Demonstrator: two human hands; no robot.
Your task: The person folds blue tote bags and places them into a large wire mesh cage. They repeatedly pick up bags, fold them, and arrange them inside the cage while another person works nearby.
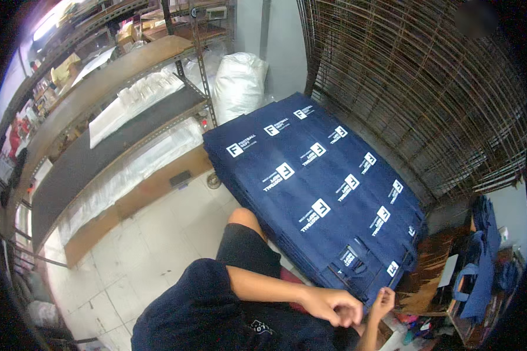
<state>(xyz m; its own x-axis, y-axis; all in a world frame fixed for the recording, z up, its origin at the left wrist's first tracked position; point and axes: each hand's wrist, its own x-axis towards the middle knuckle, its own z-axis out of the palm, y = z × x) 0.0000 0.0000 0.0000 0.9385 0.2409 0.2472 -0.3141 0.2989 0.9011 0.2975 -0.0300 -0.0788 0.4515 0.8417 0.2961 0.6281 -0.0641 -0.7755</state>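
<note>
A broad stack of navy fabric bags (293,193) with rows of white print stretches away in front of me. At its near end a bag with loop handles (351,261) lies on top. My left hand (334,306) is by the near edge of the stack, its fingers curled in; whatever they may hold is hidden. Just right of it, my right hand (383,302) is raised at the near right corner, thumb and fingertips drawn together. Anything between those fingertips is too small to make out. A narrow gap separates the two hands.
Metal shelving (117,96) with white sheets and packs stands along the left. A stuffed white sack (240,88) sits beyond the stack. A tall rack of rusty wire shelves (404,76) borders the far right. More blue fabric (479,275) hangs over a wooden table (430,275) at right.
</note>
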